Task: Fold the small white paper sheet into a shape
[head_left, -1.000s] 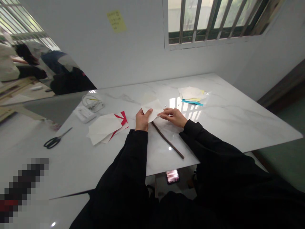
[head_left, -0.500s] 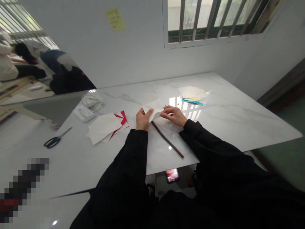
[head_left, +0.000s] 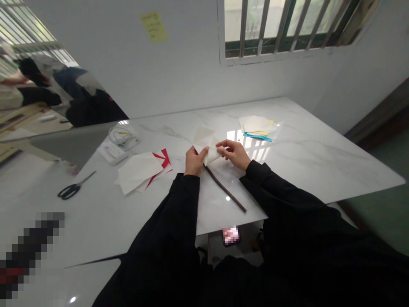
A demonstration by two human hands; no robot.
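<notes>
A sheet of white paper point(head_left: 206, 136) is held between my two hands above the table. My left hand point(head_left: 194, 161) is closed on its near left part, thumb on top. With bent fingers, my right hand point(head_left: 235, 154) pinches the paper's right side, where it curls over. Below the paper a thin dark brown stick point(head_left: 225, 188) lies slanting on the marbled table point(head_left: 319, 157), its upper end hidden by the paper and my left hand.
Left of my hands lie white and red paper pieces point(head_left: 139, 172), black-handled scissors point(head_left: 72, 189) and a white device with a cable point(head_left: 111, 151). More paper, white, yellow and blue point(head_left: 257, 127), lies at the back right. A person point(head_left: 86, 89) shows at far left.
The paper's right part has been curled over further toward me. My left hand has shifted slightly right; my right hand stays at the paper's right side. The stick has not moved.
</notes>
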